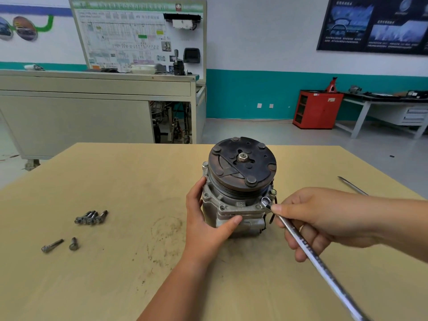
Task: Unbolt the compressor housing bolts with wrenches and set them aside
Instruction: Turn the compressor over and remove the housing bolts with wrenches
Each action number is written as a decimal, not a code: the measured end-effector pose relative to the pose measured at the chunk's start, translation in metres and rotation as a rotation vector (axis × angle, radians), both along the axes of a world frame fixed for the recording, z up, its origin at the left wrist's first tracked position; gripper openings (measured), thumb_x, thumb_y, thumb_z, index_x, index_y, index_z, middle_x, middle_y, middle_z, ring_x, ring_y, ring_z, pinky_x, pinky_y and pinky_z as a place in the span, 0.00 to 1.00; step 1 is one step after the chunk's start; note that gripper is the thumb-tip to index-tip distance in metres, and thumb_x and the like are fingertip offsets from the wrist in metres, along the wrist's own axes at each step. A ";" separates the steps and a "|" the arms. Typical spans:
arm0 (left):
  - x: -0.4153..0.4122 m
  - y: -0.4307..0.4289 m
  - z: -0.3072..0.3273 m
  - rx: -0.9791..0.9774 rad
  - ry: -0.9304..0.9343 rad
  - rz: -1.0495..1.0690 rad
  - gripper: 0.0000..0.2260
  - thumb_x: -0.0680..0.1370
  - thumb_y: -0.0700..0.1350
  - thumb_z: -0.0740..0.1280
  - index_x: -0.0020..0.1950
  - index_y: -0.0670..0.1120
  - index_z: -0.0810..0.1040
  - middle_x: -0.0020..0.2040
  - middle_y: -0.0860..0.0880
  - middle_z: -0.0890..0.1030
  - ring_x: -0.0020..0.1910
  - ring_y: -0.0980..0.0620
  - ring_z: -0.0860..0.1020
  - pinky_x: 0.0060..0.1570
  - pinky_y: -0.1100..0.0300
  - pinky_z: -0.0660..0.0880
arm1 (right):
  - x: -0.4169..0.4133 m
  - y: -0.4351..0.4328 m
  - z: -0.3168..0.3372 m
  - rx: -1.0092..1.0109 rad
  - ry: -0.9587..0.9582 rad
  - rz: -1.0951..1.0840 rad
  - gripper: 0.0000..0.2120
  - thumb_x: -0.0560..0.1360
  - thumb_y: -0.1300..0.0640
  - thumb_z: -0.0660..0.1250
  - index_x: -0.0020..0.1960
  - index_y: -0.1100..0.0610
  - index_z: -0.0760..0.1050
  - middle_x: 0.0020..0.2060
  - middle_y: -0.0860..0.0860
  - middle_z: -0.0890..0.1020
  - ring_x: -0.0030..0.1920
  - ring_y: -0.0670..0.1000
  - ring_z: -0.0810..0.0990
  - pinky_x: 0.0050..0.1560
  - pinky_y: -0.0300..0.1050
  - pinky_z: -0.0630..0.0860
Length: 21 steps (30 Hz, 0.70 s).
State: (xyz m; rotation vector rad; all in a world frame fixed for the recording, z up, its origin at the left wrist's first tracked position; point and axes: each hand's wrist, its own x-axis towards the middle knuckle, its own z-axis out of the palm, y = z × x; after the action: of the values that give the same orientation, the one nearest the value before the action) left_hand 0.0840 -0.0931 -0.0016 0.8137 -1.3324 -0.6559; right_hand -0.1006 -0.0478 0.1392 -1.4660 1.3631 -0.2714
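The left hand (208, 218) gripped the grey metal compressor (234, 205) by its left flank. The right hand (319, 218), just right of it, held the long chrome wrench (308, 249), ring end on the compressor's front-right corner.

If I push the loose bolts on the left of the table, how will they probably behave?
The loose bolts have round shanks, so they would likely roll, curving around their wider heads. They look like solid metal, so probably stiff and heavy for their size. The table looks flat and smooth, so little would stop them.
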 end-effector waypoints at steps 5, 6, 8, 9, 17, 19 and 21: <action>0.000 0.001 0.002 -0.004 -0.008 0.003 0.37 0.61 0.54 0.76 0.66 0.67 0.64 0.67 0.61 0.70 0.66 0.62 0.70 0.59 0.73 0.67 | -0.009 -0.033 0.036 -0.459 0.752 0.348 0.16 0.76 0.42 0.60 0.36 0.51 0.74 0.26 0.45 0.78 0.29 0.44 0.77 0.34 0.37 0.72; 0.000 0.001 0.002 -0.003 -0.013 0.008 0.37 0.61 0.54 0.76 0.66 0.69 0.63 0.67 0.61 0.70 0.66 0.62 0.70 0.59 0.73 0.67 | -0.009 -0.040 0.039 -0.613 0.864 0.420 0.15 0.76 0.41 0.60 0.38 0.49 0.75 0.31 0.46 0.79 0.34 0.44 0.77 0.38 0.41 0.73; 0.001 0.001 0.002 0.002 -0.015 0.011 0.37 0.61 0.54 0.76 0.65 0.71 0.63 0.67 0.60 0.69 0.66 0.63 0.70 0.58 0.74 0.67 | -0.009 -0.049 0.041 -0.759 0.937 0.520 0.11 0.76 0.42 0.60 0.44 0.47 0.76 0.39 0.47 0.79 0.42 0.47 0.76 0.45 0.45 0.74; 0.001 0.001 0.001 0.004 -0.015 0.011 0.37 0.60 0.54 0.76 0.64 0.71 0.63 0.67 0.61 0.70 0.65 0.63 0.70 0.58 0.74 0.67 | -0.013 -0.051 0.042 -0.724 0.931 0.553 0.09 0.77 0.43 0.60 0.45 0.45 0.76 0.40 0.46 0.79 0.42 0.45 0.76 0.45 0.43 0.73; 0.001 0.001 0.003 0.017 -0.008 0.008 0.37 0.60 0.54 0.75 0.66 0.64 0.64 0.67 0.57 0.70 0.65 0.63 0.70 0.60 0.72 0.68 | -0.034 0.006 -0.003 -0.043 -0.033 0.154 0.08 0.80 0.56 0.56 0.47 0.59 0.70 0.39 0.54 0.85 0.41 0.53 0.85 0.36 0.38 0.78; 0.000 0.007 0.009 0.034 -0.023 0.041 0.37 0.60 0.56 0.74 0.67 0.60 0.63 0.68 0.54 0.68 0.67 0.60 0.69 0.65 0.64 0.68 | -0.014 0.028 -0.028 -0.091 -0.279 -0.012 0.08 0.79 0.56 0.56 0.46 0.59 0.70 0.36 0.55 0.85 0.37 0.54 0.85 0.32 0.38 0.78; -0.005 0.023 0.017 0.005 -0.063 0.175 0.35 0.62 0.57 0.71 0.67 0.58 0.62 0.69 0.50 0.66 0.69 0.54 0.66 0.69 0.56 0.66 | 0.007 0.045 -0.052 -0.162 -0.509 -0.219 0.08 0.78 0.59 0.58 0.44 0.59 0.72 0.33 0.56 0.84 0.33 0.57 0.85 0.27 0.38 0.77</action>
State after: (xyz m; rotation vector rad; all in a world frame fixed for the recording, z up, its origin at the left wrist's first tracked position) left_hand 0.0793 -0.0700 0.0152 0.9499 -1.2998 -0.4998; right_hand -0.0940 -0.0030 0.0874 -1.2596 1.0967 -0.8522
